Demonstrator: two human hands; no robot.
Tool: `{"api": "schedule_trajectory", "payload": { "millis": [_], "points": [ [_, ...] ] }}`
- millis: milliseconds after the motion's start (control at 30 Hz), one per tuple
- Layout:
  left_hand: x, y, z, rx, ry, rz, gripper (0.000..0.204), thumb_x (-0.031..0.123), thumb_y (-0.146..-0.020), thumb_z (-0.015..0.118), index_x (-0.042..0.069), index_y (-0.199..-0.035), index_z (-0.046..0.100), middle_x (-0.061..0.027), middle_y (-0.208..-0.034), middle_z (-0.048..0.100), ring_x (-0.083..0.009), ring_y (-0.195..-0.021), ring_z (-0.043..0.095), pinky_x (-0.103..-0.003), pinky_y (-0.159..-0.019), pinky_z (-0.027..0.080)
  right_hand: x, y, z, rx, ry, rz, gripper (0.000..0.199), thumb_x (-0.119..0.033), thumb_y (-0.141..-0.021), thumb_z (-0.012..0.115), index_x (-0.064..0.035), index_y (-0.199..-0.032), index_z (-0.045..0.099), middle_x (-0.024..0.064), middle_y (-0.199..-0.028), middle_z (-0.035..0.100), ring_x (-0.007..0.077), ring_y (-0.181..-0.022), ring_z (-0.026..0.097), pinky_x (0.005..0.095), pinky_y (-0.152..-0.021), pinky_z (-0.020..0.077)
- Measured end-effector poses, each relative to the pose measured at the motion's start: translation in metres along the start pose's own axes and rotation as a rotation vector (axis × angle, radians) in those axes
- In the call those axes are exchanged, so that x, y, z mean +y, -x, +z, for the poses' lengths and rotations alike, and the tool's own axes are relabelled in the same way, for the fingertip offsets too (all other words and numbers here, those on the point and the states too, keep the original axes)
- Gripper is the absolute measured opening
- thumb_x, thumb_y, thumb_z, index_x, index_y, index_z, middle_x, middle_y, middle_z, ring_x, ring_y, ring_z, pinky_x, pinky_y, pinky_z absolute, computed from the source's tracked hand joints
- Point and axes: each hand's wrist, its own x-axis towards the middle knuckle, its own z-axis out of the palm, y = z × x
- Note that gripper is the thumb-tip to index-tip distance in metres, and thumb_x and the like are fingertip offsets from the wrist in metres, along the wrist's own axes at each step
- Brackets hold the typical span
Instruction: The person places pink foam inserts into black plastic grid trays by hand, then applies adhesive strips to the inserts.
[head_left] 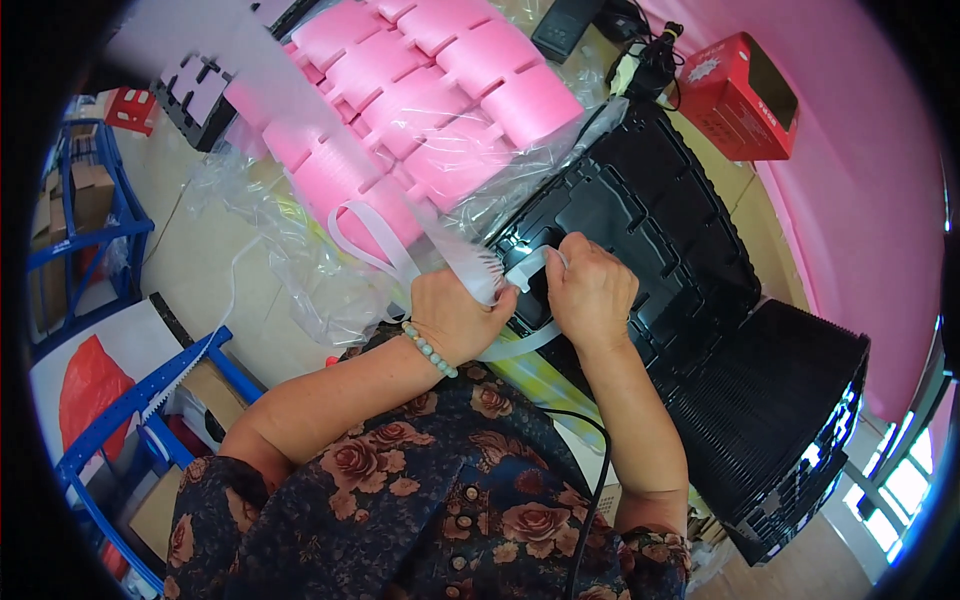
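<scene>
My left hand (455, 318) and my right hand (592, 292) meet over a black moulded plastic tray (650, 215). Both pinch a thin white plastic strip (505, 275) that loops back toward a pile of pink foam parts (410, 110) lying in clear plastic wrap. The strip's tail curves under my wrists. A bead bracelet circles my left wrist. What lies under my fingers in the tray pocket is hidden.
A tall stack of black trays (780, 420) stands at the right. A red box (745, 95) and black cables and devices (640, 60) lie at the back. Blue metal racking (130, 400) with cardboard boxes stands at the left.
</scene>
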Motion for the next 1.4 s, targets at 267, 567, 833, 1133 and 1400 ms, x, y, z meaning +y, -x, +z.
{"api": "schedule_trajectory", "payload": {
  "millis": [267,567,833,1133,1400],
  "points": [
    [0.003,-0.004,0.004,-0.018,-0.213,0.046,0.025,0.027,-0.079,0.072,0.011,-0.063,0.061,-0.0105,-0.061,0.058,-0.0328,-0.063,0.058,-0.048,-0.063,0.041,-0.004,-0.005,-0.002,0.148,0.142,-0.183,0.015,-0.021,-0.080,0.072,-0.0101,-0.086,0.063,0.0061,-0.100,0.064,0.0290,-0.096,0.060,0.0414,-0.079,0.0448],
    [0.006,-0.006,0.004,-0.027,-0.202,0.058,0.025,0.027,-0.077,0.071,0.010,-0.063,0.059,-0.0118,-0.062,0.058,-0.0337,-0.062,0.058,-0.048,-0.062,0.042,0.010,0.026,0.010,0.070,0.163,-0.501,0.038,-0.012,-0.073,0.062,-0.0101,-0.110,0.070,0.0009,-0.110,0.061,0.0239,-0.107,0.052,0.0393,-0.093,0.0357],
    [0.007,0.005,0.005,-0.029,-0.147,0.042,0.021,0.025,-0.084,0.068,0.010,-0.072,0.059,-0.0091,-0.065,0.062,-0.0311,-0.063,0.062,-0.045,-0.058,0.044,0.002,0.032,0.004,-0.088,0.247,-0.415,0.048,-0.011,-0.072,0.063,-0.0043,-0.119,0.068,0.0053,-0.119,0.060,0.0259,-0.116,0.050,0.0410,-0.098,0.0349],
    [-0.001,0.008,-0.002,0.004,0.115,-0.024,0.022,0.021,-0.082,0.073,0.007,-0.069,0.061,-0.0094,-0.064,0.062,-0.0282,-0.058,0.061,-0.039,-0.054,0.045,0.004,0.023,-0.003,-0.103,0.197,-0.429,0.042,-0.014,-0.073,0.063,-0.0032,-0.114,0.067,0.0072,-0.122,0.057,0.0266,-0.123,0.046,0.0428,-0.103,0.0330],
    [-0.001,0.023,-0.015,-0.012,0.425,-0.046,0.021,0.015,-0.081,0.078,0.005,-0.072,0.062,-0.0071,-0.064,0.059,-0.0207,-0.056,0.055,-0.033,-0.055,0.044,0.013,0.026,-0.002,0.248,-0.074,-0.082,0.037,0.000,-0.071,0.063,-0.0044,-0.107,0.068,0.0113,-0.110,0.062,0.0305,-0.106,0.056,0.0456,-0.095,0.0387]
  ]
}}
